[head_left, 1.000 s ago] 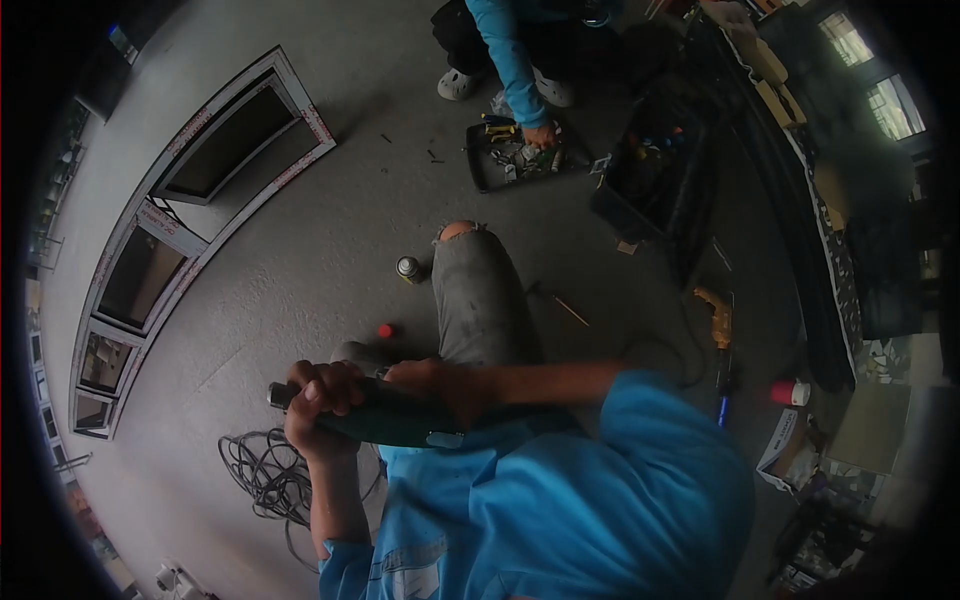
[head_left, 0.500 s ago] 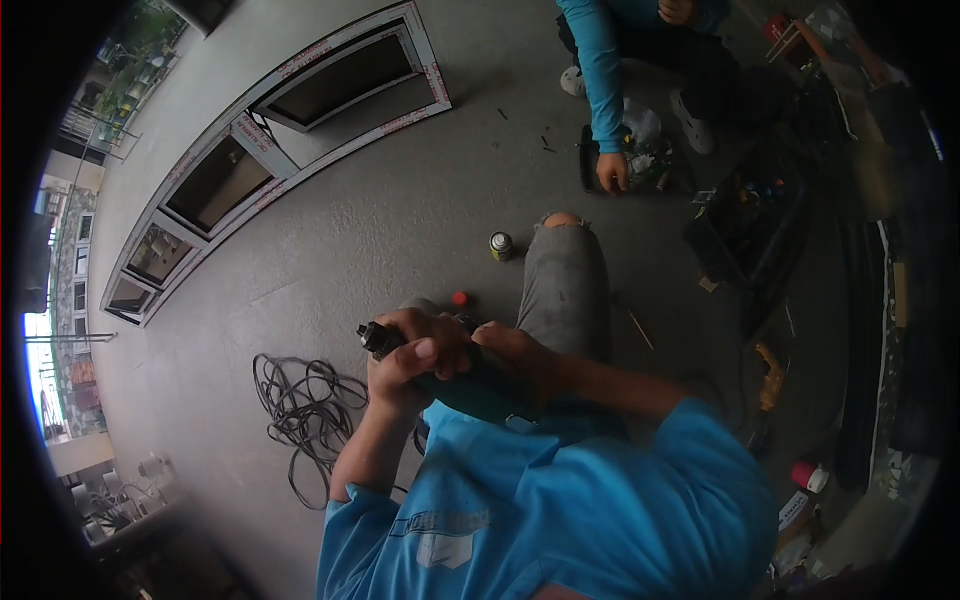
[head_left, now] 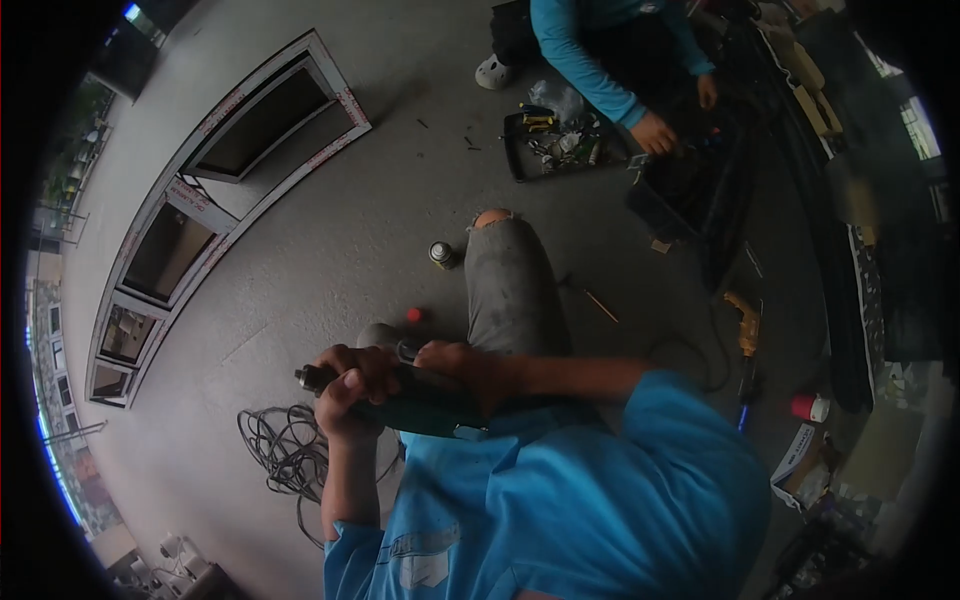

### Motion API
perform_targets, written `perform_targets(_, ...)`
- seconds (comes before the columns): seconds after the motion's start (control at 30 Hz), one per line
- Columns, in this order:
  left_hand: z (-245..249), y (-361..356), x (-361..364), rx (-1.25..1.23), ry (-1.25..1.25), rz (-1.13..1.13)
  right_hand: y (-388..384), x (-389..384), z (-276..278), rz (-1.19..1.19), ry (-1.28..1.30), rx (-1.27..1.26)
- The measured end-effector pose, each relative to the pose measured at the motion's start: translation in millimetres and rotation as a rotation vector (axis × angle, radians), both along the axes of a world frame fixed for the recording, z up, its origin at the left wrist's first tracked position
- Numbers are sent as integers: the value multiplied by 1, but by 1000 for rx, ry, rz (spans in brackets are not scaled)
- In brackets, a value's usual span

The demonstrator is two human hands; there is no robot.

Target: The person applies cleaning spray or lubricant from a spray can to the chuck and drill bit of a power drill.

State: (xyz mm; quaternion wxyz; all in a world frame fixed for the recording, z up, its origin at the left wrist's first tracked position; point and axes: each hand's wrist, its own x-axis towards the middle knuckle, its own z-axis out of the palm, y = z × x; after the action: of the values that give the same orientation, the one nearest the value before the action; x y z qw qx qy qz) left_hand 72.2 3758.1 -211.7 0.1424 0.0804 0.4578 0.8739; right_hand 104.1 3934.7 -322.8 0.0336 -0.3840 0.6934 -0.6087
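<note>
A green power drill [head_left: 425,408] lies across my lap, its dark chuck [head_left: 312,377] pointing left. My left hand [head_left: 352,385] is closed around its front end, just behind the chuck. My right hand [head_left: 465,372] is closed on the upper side of the tool body, its fingers partly hidden. Beyond my bent knee [head_left: 510,285], a spray can [head_left: 441,254] stands upright on the floor, and a red cap [head_left: 415,314] lies closer to my hands.
A coiled black cable [head_left: 280,450] lies left of me. Window frames [head_left: 225,225] rest on the floor further left. A co-worker's hand [head_left: 655,132] reaches to a black tool bag [head_left: 690,180], beside a tray of small parts [head_left: 516,165]. At right are a yellow tool [head_left: 745,325] and a red-and-white container [head_left: 810,407].
My view has swung right, so the floor items appear further left. The co-worker's hand has moved from the parts tray to the black bag. My hands keep their grip on the drill.
</note>
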Motion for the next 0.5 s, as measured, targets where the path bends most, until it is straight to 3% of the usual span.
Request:
perform_targets(0.27, 0, -2, -5, -151, 5, -142, -1, -2, -2, -14, -32, -132)
perform_targets(0.33, 2, -2, -8, -181, 10, -191, -2, -2, -8, -126, 238, -76)
perform_targets(0.5, 6, 6, -4, -268, -7, -145, 7, -15, -34, -130, 253, 145)
